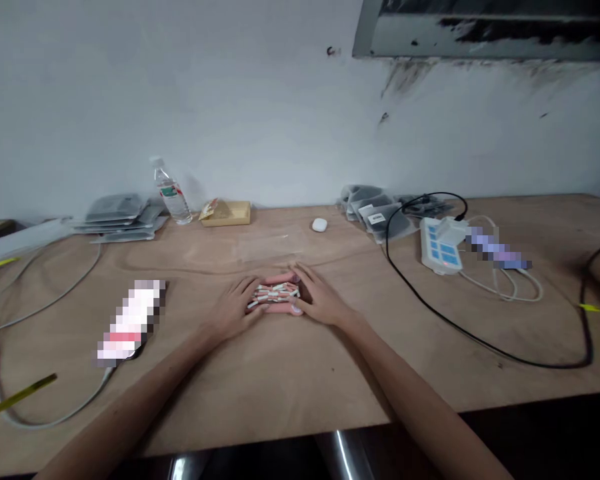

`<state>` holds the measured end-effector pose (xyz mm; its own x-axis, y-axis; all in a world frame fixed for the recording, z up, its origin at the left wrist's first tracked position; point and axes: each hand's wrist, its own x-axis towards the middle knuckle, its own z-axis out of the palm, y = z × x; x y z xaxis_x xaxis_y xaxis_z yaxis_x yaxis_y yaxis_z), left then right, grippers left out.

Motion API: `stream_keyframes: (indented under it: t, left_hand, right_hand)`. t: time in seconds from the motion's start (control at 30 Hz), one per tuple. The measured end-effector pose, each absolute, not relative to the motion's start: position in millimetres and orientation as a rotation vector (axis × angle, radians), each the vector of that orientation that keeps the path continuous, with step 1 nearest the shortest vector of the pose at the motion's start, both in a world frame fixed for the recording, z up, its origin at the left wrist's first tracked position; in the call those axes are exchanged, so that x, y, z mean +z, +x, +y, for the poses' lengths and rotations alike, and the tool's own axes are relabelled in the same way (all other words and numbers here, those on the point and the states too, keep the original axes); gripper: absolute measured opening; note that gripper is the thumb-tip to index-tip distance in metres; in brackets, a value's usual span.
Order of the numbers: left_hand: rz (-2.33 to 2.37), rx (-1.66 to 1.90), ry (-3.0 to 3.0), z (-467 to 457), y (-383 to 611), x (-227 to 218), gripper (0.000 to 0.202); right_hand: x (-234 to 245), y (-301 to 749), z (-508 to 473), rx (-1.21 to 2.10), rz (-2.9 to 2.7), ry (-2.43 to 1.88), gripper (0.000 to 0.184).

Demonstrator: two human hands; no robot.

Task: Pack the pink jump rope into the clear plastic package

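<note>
A small heap of white-and-red pieces [275, 293], too small to name, lies in the middle of the wooden table [300, 373]. My left hand [233, 308] cups the heap from the left, its fingers bent against it. My right hand [320, 297] presses in from the right in the same way, its fingertips meeting the left hand's behind the heap. Both hands rest on the table top.
A blurred-out object [130, 323] lies left of my hands. A water bottle [173, 192], a small yellow box [227, 213] and grey pouches [117, 217] sit at the back left. A white earbud case [319, 225], more pouches [375, 212], a power strip [440, 245] and a black cable [480, 343] occupy the right.
</note>
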<state>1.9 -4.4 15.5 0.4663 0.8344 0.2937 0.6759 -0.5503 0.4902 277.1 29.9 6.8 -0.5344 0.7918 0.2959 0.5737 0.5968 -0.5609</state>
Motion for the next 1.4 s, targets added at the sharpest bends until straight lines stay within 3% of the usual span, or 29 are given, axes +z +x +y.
stream_keyframes:
  t: [0.63,0.83,1.07,1.4]
  left_hand:
    - [1.280,0.729,2.553,5,21,6,0.050]
    - [1.375,0.696,2.561,4,18,6,0.059]
    - [1.352,0.652,2.586,4,16,7,0.068]
    - [1.421,0.659,2.590,4,30,5,0.060]
  right_hand:
    - [9,282,35,0.461,-2.307,-1.032,0.057]
    - [18,300,40,0.549,-2.375,-0.979,0.076]
    - [24,303,42,0.560,-2.497,-0.938,0.082]
    - [34,306,40,0.692,-2.392,-0.883,0.065]
